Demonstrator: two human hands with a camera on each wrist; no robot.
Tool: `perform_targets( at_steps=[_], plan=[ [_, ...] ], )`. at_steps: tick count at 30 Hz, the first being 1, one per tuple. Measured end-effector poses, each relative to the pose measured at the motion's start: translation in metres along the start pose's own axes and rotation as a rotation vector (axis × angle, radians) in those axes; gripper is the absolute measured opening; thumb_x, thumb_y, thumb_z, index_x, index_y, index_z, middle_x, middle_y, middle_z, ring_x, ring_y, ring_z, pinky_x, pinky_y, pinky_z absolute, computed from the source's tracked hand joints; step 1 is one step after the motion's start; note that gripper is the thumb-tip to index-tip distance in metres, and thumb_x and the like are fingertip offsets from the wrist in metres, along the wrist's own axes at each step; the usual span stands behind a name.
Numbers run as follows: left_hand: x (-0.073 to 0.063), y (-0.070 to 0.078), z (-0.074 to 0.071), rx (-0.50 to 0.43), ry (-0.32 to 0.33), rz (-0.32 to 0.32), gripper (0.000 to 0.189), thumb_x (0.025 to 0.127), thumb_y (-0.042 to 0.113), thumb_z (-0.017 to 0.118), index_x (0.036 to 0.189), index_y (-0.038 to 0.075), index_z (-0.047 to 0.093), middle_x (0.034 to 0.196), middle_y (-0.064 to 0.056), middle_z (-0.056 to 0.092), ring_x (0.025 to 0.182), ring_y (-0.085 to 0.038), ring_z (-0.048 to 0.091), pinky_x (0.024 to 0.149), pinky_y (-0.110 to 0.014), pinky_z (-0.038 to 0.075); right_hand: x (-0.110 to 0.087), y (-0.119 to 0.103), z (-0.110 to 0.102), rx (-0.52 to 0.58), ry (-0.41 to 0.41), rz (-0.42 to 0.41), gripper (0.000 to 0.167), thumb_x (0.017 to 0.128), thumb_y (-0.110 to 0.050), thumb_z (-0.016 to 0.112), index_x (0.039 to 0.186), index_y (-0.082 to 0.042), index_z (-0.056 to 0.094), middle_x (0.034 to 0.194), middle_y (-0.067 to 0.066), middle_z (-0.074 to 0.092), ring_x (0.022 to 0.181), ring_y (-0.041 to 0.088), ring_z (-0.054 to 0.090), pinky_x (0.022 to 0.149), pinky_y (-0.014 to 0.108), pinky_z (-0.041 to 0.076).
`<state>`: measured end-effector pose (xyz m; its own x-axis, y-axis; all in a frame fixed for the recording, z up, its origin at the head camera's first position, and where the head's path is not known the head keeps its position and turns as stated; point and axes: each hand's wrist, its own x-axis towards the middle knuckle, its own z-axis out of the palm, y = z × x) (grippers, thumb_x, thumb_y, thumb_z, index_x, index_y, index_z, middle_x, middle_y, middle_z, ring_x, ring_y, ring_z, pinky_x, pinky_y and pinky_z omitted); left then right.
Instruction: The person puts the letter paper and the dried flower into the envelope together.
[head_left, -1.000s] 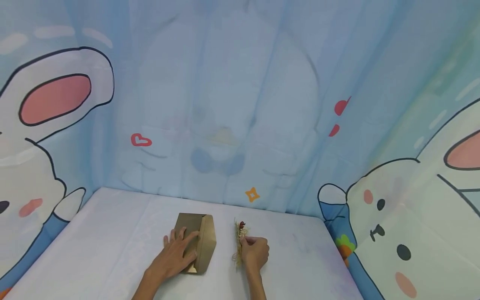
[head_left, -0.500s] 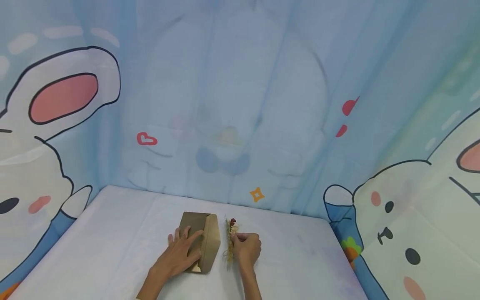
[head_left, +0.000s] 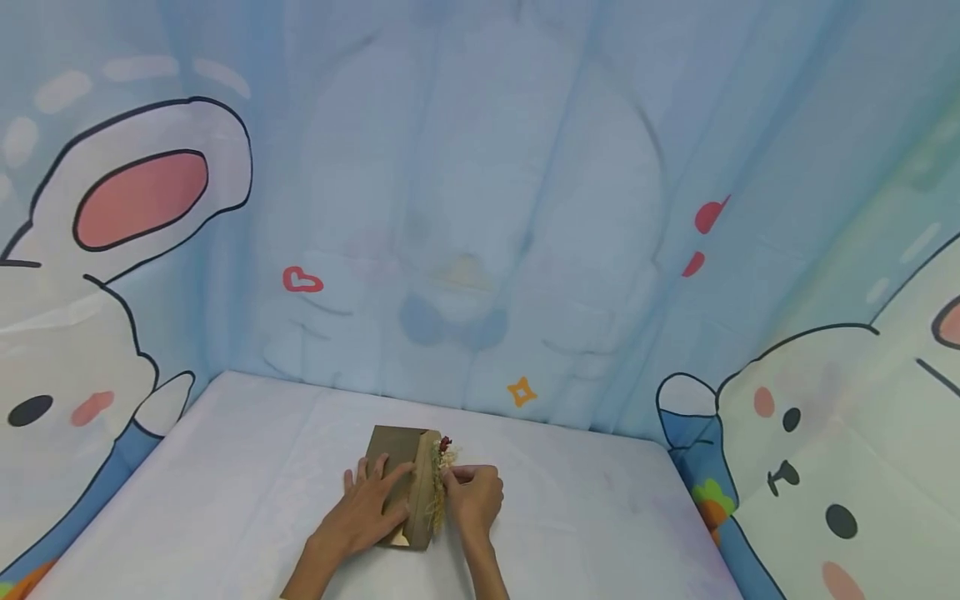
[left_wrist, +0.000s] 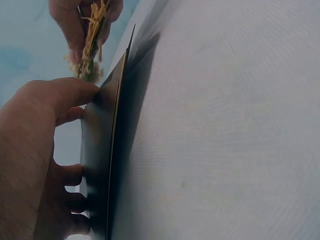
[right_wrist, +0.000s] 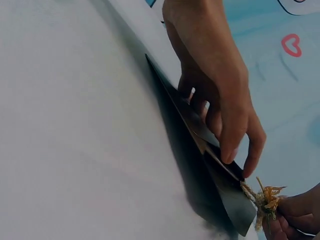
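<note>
A gold-brown paper envelope [head_left: 393, 445] lies on the white cloth in the head view, its flap folded out to the right. My left hand [head_left: 363, 510] rests on it with fingers spread and fingertips pressing the paper. In the left wrist view the envelope [left_wrist: 100, 135] appears edge-on under those fingertips. A small bunch of dried flowers [head_left: 438, 497], with a dark red bloom on top and straw-coloured stems, overlaps the flap. Thumb and fingers of my right hand [head_left: 476, 500] pinch it from the right. The right wrist view shows the bunch [right_wrist: 270, 200] beside the flap's edge.
White cloth [head_left: 585, 517] covers the table around both hands. Behind it hangs a pale blue curtain [head_left: 465, 208] printed with cartoon rabbits, which also extends along both sides.
My right hand has carried the dried flower bunch leftward, from the bare cloth to over the envelope's flap. My left hand keeps its place on the envelope; the head view has shifted slightly.
</note>
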<state>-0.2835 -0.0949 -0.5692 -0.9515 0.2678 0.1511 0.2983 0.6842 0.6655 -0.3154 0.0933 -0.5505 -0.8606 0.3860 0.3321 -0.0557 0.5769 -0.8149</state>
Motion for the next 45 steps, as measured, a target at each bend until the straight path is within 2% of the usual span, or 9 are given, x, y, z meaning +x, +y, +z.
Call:
perform_targets(
  at_steps=[12, 19, 28, 33, 37, 42, 45],
  plan=[
    [0.0, -0.002, 0.002, -0.004, -0.002, -0.004, 0.063, 0.105, 0.039, 0.067, 0.164, 0.024, 0.049, 0.172, -0.034, 0.034, 0.157, -0.072, 0.02, 0.121, -0.089, 0.013, -0.011, 0.003, 0.014, -0.04, -0.061, 0.007, 0.009, 0.081, -0.003, 0.091, 0.076, -0.003, 0.084, 0.063, 0.006, 0.075, 0.052, 0.012, 0.062, 0.055, 0.035, 0.053],
    [0.001, -0.001, 0.004, 0.021, 0.011, 0.014, 0.062, 0.103, 0.035, 0.072, 0.161, 0.023, 0.053, 0.169, -0.033, 0.039, 0.155, -0.072, 0.026, 0.117, -0.092, 0.018, -0.011, 0.004, 0.023, -0.047, -0.066, -0.032, 0.009, 0.078, -0.002, 0.092, 0.075, -0.003, 0.084, 0.064, 0.009, 0.077, 0.053, 0.016, 0.066, 0.055, 0.039, 0.057],
    [0.002, -0.003, 0.006, 0.029, 0.033, 0.026, 0.063, 0.103, 0.037, 0.068, 0.162, 0.024, 0.052, 0.17, -0.031, 0.038, 0.158, -0.067, 0.026, 0.119, -0.09, 0.019, -0.01, -0.004, 0.032, -0.045, -0.149, -0.055, 0.007, 0.08, -0.002, 0.091, 0.077, -0.005, 0.085, 0.068, 0.007, 0.078, 0.056, 0.014, 0.067, 0.058, 0.035, 0.057],
    [0.002, -0.002, 0.007, 0.0, 0.038, 0.03, 0.063, 0.104, 0.037, 0.066, 0.163, 0.025, 0.051, 0.172, -0.031, 0.035, 0.158, -0.068, 0.025, 0.119, -0.089, 0.018, -0.009, -0.004, 0.034, -0.021, -0.24, -0.098, 0.004, 0.082, 0.0, 0.088, 0.084, -0.003, 0.086, 0.074, 0.009, 0.08, 0.061, 0.013, 0.069, 0.06, 0.035, 0.057],
    [0.003, -0.002, 0.007, 0.01, 0.037, 0.037, 0.063, 0.105, 0.037, 0.064, 0.165, 0.026, 0.049, 0.172, -0.032, 0.034, 0.156, -0.072, 0.024, 0.12, -0.089, 0.019, -0.006, 0.0, 0.032, 0.009, -0.3, -0.145, 0.009, 0.083, 0.003, 0.085, 0.09, -0.002, 0.087, 0.077, 0.008, 0.081, 0.065, 0.013, 0.07, 0.061, 0.033, 0.058],
    [0.002, -0.004, 0.004, 0.017, 0.043, 0.022, 0.064, 0.105, 0.036, 0.066, 0.166, 0.027, 0.047, 0.173, -0.032, 0.033, 0.156, -0.072, 0.024, 0.121, -0.088, 0.018, -0.002, 0.003, 0.029, 0.106, -0.346, -0.158, 0.023, 0.081, 0.009, 0.082, 0.102, 0.001, 0.086, 0.071, 0.004, 0.077, 0.06, 0.006, 0.063, 0.055, 0.025, 0.054],
    [0.001, -0.005, 0.003, 0.01, 0.058, 0.021, 0.064, 0.104, 0.035, 0.067, 0.165, 0.026, 0.048, 0.172, -0.032, 0.035, 0.156, -0.072, 0.025, 0.12, -0.089, 0.018, 0.0, 0.005, 0.03, 0.108, -0.392, -0.165, 0.032, 0.08, 0.01, 0.081, 0.11, 0.001, 0.085, 0.07, 0.004, 0.075, 0.059, 0.005, 0.059, 0.054, 0.023, 0.05]
  ],
)
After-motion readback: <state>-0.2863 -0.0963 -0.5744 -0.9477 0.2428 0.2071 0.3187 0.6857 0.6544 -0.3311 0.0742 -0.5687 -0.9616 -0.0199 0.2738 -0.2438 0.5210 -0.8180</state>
